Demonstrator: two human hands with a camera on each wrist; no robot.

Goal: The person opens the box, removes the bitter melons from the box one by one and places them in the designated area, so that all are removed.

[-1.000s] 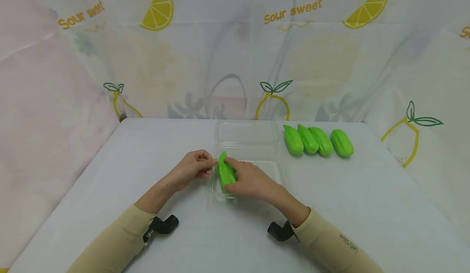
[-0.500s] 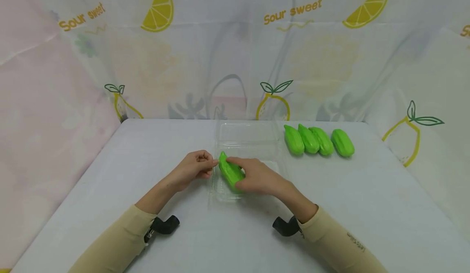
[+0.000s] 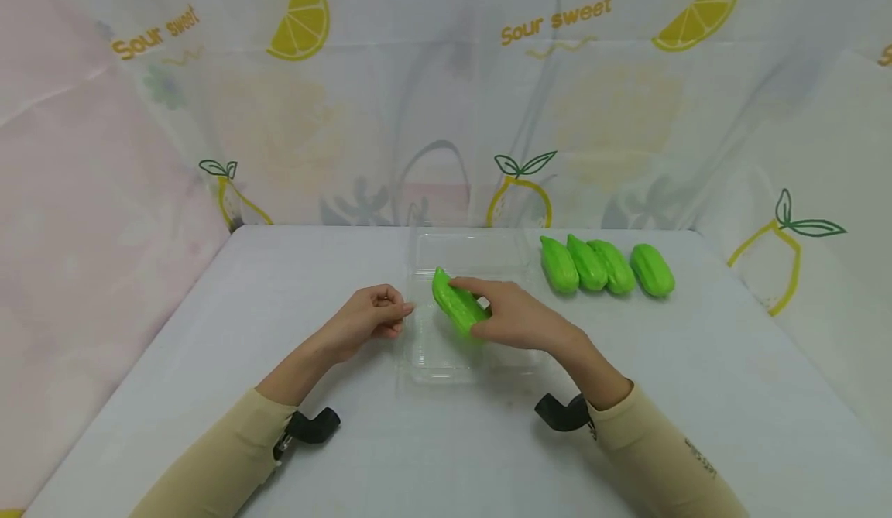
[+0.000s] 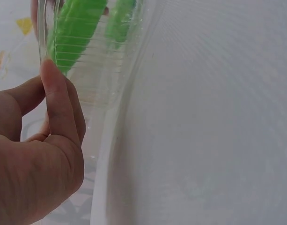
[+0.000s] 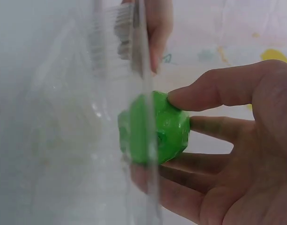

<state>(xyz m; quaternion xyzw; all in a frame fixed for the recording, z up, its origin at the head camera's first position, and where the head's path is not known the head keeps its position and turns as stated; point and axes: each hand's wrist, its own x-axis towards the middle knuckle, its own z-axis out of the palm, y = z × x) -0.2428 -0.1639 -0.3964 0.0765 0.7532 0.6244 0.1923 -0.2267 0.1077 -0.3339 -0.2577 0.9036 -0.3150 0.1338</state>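
A bright green, ridged gourd (image 3: 456, 305) with a pointed tip is held in my right hand (image 3: 519, 313), thumb on one side and fingers on the other. It is tilted over the clear plastic clamshell box (image 3: 430, 357), whose lid is folded back. In the right wrist view the blunt end of the gourd (image 5: 169, 131) shows, partly seen through the box wall. At the box's left side my left hand (image 3: 376, 313) pinches the rim between thumb and finger, as the left wrist view of that hand (image 4: 54, 136) shows.
Several more green gourds (image 3: 587, 264) lie at the back right of the white table (image 3: 279, 270), one a little apart from the others. Behind the table hangs a lemon-printed curtain (image 3: 432, 100).
My right hand has lifted the gourd from the box's left side and moved it right and farther back, tilting it. My left hand has stayed at the rim.
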